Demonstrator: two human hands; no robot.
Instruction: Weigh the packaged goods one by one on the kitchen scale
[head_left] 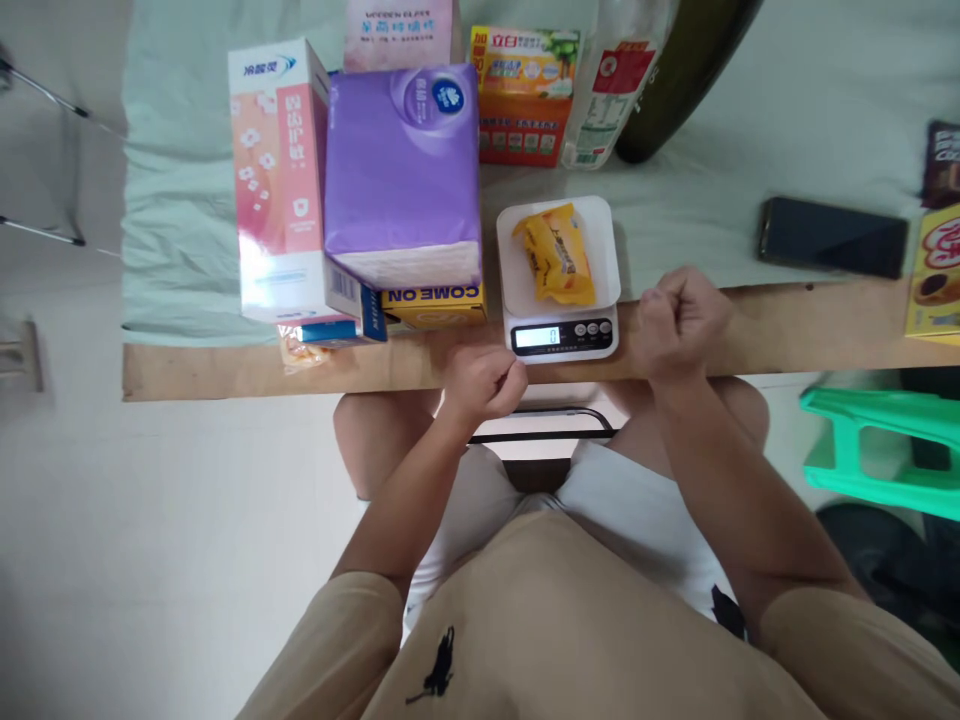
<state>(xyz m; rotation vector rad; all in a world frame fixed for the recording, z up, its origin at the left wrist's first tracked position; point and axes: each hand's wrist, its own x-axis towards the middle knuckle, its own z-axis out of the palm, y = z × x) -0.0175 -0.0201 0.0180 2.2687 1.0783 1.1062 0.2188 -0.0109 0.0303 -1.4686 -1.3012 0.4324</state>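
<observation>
A white digital kitchen scale (508,290) stands at the table's front edge, its lit display reading 0. On its platform lies a yellow wrapped snack packet (561,255), which neither hand touches. My left hand (486,385) is curled into a fist at the table edge, by the scale's lower left corner. To the right of the scale, my right hand (682,322) is also a fist, resting over the wooden edge. Nothing shows in either fist.
Left of the scale are a purple tissue pack (401,170), a pink-and-white box (281,190) and a yellow box (439,306). Behind it stand an orange box (523,115), a clear bottle (604,100) and a dark bottle (675,80). A phone (834,237) lies to the right.
</observation>
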